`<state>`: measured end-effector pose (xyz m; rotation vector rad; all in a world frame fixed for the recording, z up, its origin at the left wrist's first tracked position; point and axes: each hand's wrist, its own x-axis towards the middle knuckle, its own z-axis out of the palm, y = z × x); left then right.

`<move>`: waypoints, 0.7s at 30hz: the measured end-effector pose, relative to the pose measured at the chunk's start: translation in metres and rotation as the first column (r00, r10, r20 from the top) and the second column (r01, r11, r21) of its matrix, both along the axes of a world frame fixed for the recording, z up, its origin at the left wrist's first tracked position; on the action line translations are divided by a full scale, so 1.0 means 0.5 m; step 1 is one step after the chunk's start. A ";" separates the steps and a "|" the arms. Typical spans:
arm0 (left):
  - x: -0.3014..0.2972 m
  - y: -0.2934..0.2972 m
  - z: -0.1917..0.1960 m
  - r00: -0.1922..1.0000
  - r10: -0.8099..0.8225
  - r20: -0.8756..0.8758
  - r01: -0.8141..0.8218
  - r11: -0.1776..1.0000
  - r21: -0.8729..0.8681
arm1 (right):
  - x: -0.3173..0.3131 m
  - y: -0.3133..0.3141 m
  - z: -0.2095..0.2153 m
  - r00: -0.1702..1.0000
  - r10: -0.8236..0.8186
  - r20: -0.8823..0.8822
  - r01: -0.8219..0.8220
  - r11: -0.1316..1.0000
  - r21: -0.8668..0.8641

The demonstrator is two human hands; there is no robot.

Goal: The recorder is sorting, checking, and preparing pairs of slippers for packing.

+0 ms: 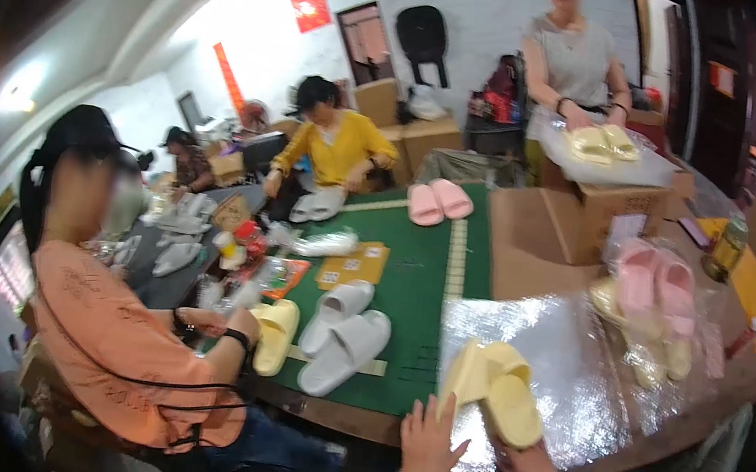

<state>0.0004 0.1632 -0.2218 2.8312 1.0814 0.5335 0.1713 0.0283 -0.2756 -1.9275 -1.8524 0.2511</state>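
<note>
A pair of pale yellow slippers is in front of me, over a shiny plastic sheet (569, 348) at the table's near edge. My right hand (536, 471) grips the heel end of the right yellow slipper (516, 412), its fingers partly hidden under the sole. Beside the left yellow slipper (469, 373), my left hand (427, 446) is open with its fingers spread. I cannot tell whether its fingertips touch that slipper. White slippers (347, 353) lie to the left on the green mat (415, 281).
Bagged pink and yellow slippers (658, 293) lie at right, near a bottle (727, 250). Pink slippers (439, 203) sit at the mat's far edge. A co-worker in orange (127, 348) sits at left beside a yellow slipper (275, 336). Another stands behind a cardboard box (619, 224).
</note>
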 end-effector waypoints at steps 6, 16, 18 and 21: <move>-0.046 0.035 -0.067 0.981 0.123 0.152 0.013 0.733 -0.680 | -0.022 -0.013 -0.015 0.996 -0.084 -0.018 0.083 0.995 -0.053; -0.043 0.042 -0.075 0.862 0.381 0.335 0.088 0.539 -0.838 | -0.039 -0.014 -0.003 0.910 -0.246 -0.334 0.246 0.968 -0.041; -0.042 0.038 -0.066 0.848 0.397 0.351 0.112 0.513 -0.851 | -0.036 -0.013 0.009 0.902 -0.276 -0.332 0.254 0.961 -0.109; -0.045 0.036 -0.080 0.824 0.426 0.373 0.147 0.475 -0.868 | -0.033 -0.020 -0.006 0.912 -0.266 -0.312 0.240 0.963 -0.120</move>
